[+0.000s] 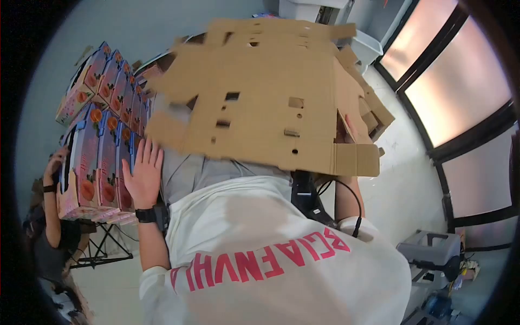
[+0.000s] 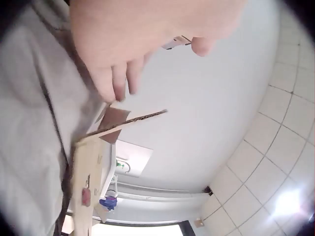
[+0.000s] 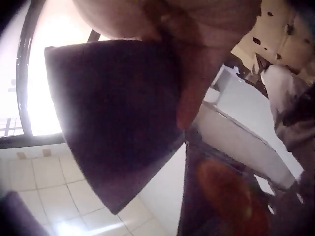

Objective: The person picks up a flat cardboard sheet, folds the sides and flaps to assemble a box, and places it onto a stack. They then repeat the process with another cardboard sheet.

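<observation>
A wide brown cardboard sheet (image 1: 260,92), an unfolded box with slots and flaps, spreads over the lap; its left edge is blurred. My left hand (image 1: 145,176) is held with straight fingers, just left of the sheet and beside the stacked boxes. The left wrist view shows those fingers (image 2: 118,83) above a thin cardboard edge (image 2: 138,119), holding nothing. In the head view the sheet mostly hides my right hand. From the right wrist, my right hand (image 3: 197,34) grips a dark, shaded flap (image 3: 118,113) of the cardboard, one finger lying along its edge.
Printed carton boxes (image 1: 108,162) with orange fruit pictures stand stacked at the left. Another person's hand (image 1: 56,161) touches them from the far side. Dark-framed glass panels (image 1: 449,108) line the right, and a grey plastic case (image 1: 433,249) stands at the lower right.
</observation>
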The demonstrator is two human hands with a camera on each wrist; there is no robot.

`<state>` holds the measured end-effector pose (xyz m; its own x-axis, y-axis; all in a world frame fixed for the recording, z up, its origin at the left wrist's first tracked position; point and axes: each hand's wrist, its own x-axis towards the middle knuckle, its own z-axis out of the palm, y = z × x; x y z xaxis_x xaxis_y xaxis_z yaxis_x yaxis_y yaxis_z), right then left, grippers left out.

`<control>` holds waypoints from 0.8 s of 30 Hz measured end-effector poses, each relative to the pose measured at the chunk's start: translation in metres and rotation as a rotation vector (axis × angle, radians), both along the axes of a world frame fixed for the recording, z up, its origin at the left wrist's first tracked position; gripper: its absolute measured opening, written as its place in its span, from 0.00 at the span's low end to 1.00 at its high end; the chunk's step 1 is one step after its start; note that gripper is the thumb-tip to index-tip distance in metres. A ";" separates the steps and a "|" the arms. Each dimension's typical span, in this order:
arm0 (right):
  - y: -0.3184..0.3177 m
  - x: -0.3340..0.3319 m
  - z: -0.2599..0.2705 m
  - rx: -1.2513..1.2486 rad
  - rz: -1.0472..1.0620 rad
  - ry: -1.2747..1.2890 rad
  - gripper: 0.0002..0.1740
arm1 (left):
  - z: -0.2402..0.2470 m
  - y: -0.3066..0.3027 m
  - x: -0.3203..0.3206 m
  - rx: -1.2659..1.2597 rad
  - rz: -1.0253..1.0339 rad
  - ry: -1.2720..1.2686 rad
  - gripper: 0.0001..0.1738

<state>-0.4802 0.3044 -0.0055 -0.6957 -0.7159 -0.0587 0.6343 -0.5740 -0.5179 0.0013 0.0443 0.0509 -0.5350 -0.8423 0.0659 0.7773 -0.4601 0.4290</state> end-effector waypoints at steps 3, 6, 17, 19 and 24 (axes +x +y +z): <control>-0.001 -0.038 -0.049 0.033 -0.192 -0.003 0.24 | -0.018 -0.002 0.002 0.012 -0.032 -0.011 0.42; -0.002 -0.086 -0.128 0.218 -0.307 -0.061 0.27 | -0.034 -0.015 0.015 -0.075 -0.126 -0.034 0.37; 0.002 -0.048 -0.163 1.341 -0.448 0.491 0.40 | -0.068 -0.035 0.026 -0.019 -0.098 -0.112 0.29; 0.001 -0.052 -0.169 1.192 -0.486 0.462 0.38 | -0.071 -0.037 0.026 -0.022 -0.106 -0.092 0.28; -0.010 -0.066 -0.203 0.756 -0.518 0.271 0.31 | -0.071 -0.036 0.025 0.015 -0.103 -0.068 0.27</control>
